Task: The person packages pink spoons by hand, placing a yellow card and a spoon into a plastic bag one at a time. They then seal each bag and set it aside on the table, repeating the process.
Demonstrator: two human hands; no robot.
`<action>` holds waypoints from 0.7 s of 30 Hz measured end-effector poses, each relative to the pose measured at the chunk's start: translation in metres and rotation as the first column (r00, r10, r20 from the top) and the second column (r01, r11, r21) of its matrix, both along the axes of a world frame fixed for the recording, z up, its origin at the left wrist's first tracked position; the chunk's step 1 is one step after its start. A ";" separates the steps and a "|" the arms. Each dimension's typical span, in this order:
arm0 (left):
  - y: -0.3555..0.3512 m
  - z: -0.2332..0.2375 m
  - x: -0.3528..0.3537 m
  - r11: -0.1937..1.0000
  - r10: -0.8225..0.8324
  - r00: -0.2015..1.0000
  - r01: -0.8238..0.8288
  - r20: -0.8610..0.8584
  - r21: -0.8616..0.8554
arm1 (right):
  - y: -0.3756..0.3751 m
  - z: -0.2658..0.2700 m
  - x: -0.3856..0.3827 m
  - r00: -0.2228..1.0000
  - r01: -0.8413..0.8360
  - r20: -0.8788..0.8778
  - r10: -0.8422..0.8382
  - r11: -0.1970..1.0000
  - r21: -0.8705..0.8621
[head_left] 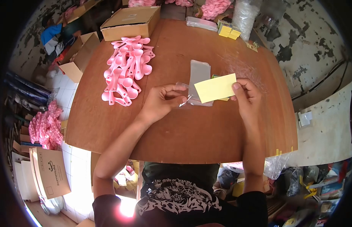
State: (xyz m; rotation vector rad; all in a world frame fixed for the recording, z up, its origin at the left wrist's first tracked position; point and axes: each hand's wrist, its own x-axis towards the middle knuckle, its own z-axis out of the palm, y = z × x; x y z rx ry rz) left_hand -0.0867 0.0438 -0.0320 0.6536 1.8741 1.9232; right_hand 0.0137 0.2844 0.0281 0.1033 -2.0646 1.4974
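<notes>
A yellow card (215, 87) is pinched at its right end between the thumb and fingers of my right hand (248, 94). My left hand (162, 100) grips a small clear plastic bag (182, 86), its edges catching the light just left of the card. Under the card, a stack of clear plastic bags (200, 72) lies on the table, partly covered by it. More yellow cards show only as a sliver below and behind the held one. To the left of my left hand is a pile of pink plastic spoons (126, 72).
On the brown table (176, 140), a cardboard box (130, 20) stands at the back left. Small yellow boxes (229, 30) and a flat plastic-wrapped pack (201, 24) sit at the back right. Clear plastic strands (246, 72) lie right of the bags. Another person (53, 38) is at far left.
</notes>
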 end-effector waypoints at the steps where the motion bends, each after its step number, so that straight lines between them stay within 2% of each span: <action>1: 0.001 0.000 0.003 0.997 -0.079 0.997 0.078 0.021 0.024 | -0.002 -0.009 -0.003 0.997 -0.007 -0.077 0.010 1.000 0.029; 3: 0.002 0.014 0.013 0.976 -0.217 0.975 0.216 0.053 0.025 | -0.010 -0.015 -0.007 0.996 0.000 -0.085 0.000 1.000 0.002; 4: 0.003 0.009 0.013 0.976 -0.219 0.974 0.218 0.058 0.023 | -0.012 -0.018 -0.007 0.996 0.006 -0.093 -0.008 1.000 -0.024; 6: 0.004 0.002 0.013 0.970 -0.245 0.969 0.245 -0.042 -0.002 | -0.011 -0.019 -0.010 0.997 -0.012 -0.080 0.010 1.000 -0.021; 8: 0.003 0.005 0.013 0.963 -0.269 0.963 0.269 -0.036 0.001 | -0.006 -0.019 -0.012 0.995 -0.090 0.039 0.088 0.993 0.076; 9: 0.002 0.007 0.013 0.956 -0.293 0.956 0.293 -0.032 0.005 | -0.003 -0.020 -0.012 0.995 -0.094 0.039 0.092 0.993 0.076; 11: 0.002 0.005 0.012 0.959 -0.281 0.960 0.281 -0.022 0.029 | 0.002 -0.023 -0.012 0.978 -0.143 0.168 0.121 0.981 0.128; 13: 0.002 0.007 0.014 0.961 -0.271 0.963 0.271 -0.006 0.053 | -0.002 -0.021 -0.012 0.988 -0.124 0.111 0.108 0.981 0.148; 15: 0.001 0.013 0.015 0.961 -0.277 0.959 0.277 -0.055 0.001 | -0.004 -0.020 -0.012 0.994 -0.101 0.051 0.093 0.981 0.163; 17: 0.001 0.009 0.012 0.962 -0.270 0.961 0.272 -0.058 0.018 | -0.004 -0.019 -0.013 0.995 -0.086 -0.056 0.087 0.996 0.025; 19: 0.001 0.010 0.011 0.964 -0.262 0.963 0.265 -0.064 0.037 | -0.001 -0.017 -0.012 0.995 -0.091 -0.036 0.092 0.996 0.022; 21: 0.001 0.013 0.013 0.953 -0.282 0.959 0.276 0.026 0.127 | -0.001 -0.017 -0.011 0.995 -0.095 -0.015 0.095 0.995 0.017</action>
